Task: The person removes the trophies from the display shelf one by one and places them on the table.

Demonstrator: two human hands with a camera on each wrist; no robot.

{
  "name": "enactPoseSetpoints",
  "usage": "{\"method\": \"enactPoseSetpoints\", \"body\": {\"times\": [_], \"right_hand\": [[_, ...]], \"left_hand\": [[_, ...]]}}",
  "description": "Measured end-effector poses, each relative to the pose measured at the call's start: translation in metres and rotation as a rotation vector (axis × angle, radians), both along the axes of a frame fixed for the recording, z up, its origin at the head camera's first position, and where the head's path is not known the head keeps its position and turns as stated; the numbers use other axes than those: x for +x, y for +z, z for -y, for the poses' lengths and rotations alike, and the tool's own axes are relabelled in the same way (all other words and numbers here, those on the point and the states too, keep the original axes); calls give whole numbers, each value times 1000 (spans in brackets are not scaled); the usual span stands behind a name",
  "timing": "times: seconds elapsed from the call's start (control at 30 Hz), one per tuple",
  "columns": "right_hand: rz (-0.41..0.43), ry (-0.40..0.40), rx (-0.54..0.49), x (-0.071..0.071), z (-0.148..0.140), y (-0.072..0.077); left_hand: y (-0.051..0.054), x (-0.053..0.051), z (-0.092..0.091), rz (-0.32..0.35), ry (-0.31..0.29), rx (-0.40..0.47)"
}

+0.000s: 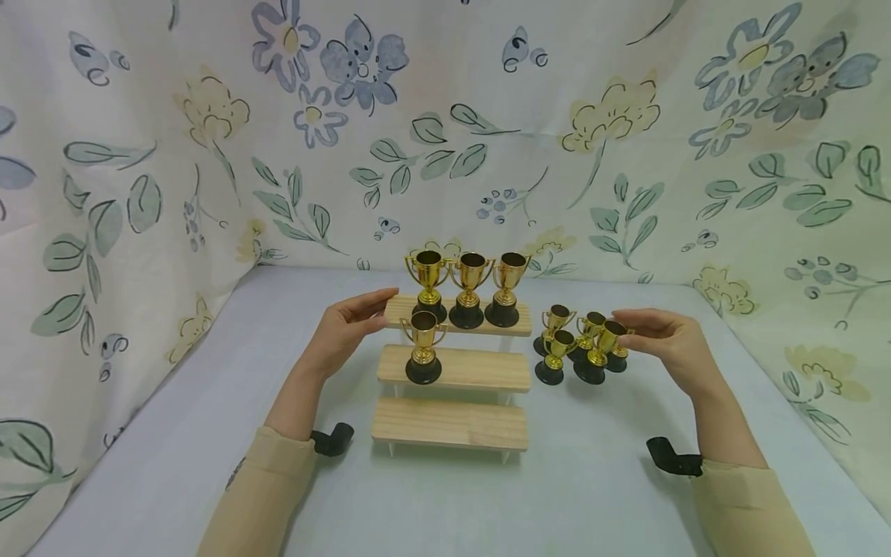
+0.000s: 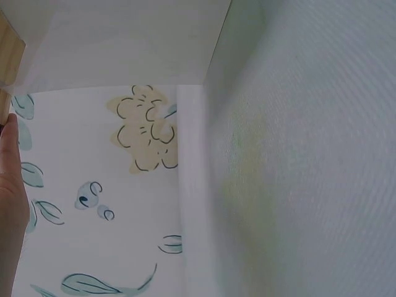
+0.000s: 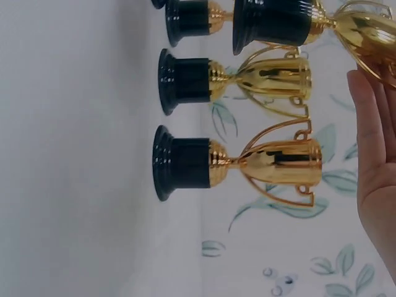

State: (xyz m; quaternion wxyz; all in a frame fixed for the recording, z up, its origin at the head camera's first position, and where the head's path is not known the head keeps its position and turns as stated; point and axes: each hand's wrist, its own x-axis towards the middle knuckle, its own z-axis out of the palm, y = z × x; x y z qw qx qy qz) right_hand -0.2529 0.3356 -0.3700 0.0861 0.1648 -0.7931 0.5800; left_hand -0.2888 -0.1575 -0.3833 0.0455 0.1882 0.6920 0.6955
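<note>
A three-step wooden display stand (image 1: pixel 452 422) stands mid-table. Three small gold trophies with black bases line its top step, the middle one (image 1: pixel 468 292) between two others. Another trophy (image 1: pixel 424 348) is on the left of the middle step. My left hand (image 1: pixel 343 333) holds the top step's left end between thumb and fingers; in the left wrist view only part of the hand (image 2: pixel 11 204) shows. To the right, my right hand (image 1: pixel 664 340) grips the cup of a slightly tilted trophy (image 1: pixel 599 356) by its handle side. Its fingertips are partly hidden in the right wrist view.
Several more trophies stand close together right of the stand, among them a front one (image 1: pixel 554 357) and a back one (image 1: pixel 558 319). A floral curtain (image 1: pixel 445 155) hangs behind the pale tabletop (image 1: pixel 452 510) and along its sides.
</note>
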Motion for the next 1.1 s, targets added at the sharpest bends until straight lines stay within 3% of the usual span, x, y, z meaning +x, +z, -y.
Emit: {"method": "enactPoseSetpoints", "body": {"times": [0.27,1.1], "right_hand": [[68,-21,209,-3,-5,-9],[124,-31,269,-12,-7,-26]], "left_hand": [[-2,-1,0,-4,-7,5],[-1,-1,0,0,-4,10]]}}
